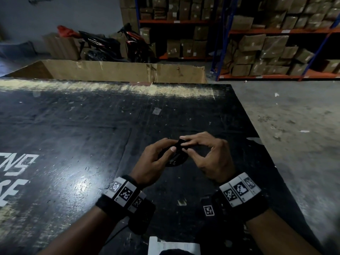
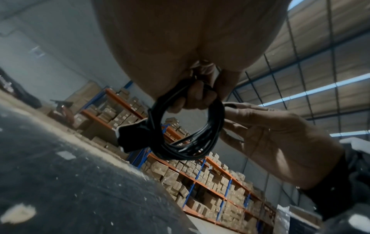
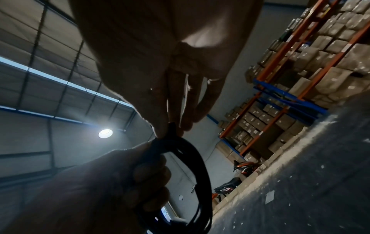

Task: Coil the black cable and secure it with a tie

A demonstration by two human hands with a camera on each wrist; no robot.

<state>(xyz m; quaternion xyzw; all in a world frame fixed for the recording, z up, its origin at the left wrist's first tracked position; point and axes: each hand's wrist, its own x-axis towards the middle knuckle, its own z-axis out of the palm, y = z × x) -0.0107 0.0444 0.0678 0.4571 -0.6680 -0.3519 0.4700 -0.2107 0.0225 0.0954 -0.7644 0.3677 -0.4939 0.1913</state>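
Black cable [image 2: 186, 126], glossy round coil

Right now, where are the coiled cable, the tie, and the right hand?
coiled cable [image 2: 217, 125]: left wrist view, right side of the loop.
tie [image 2: 134, 136]: left wrist view, the broad black strap's middle.
right hand [image 1: 211, 153]: head view, back of the hand.

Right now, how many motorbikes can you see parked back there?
2. One dark motorbike stands by the cardboard at the far wall; a red-and-black motorbike stands just right of it, beside the shelving. More could be hidden behind the big cardboard sheet.
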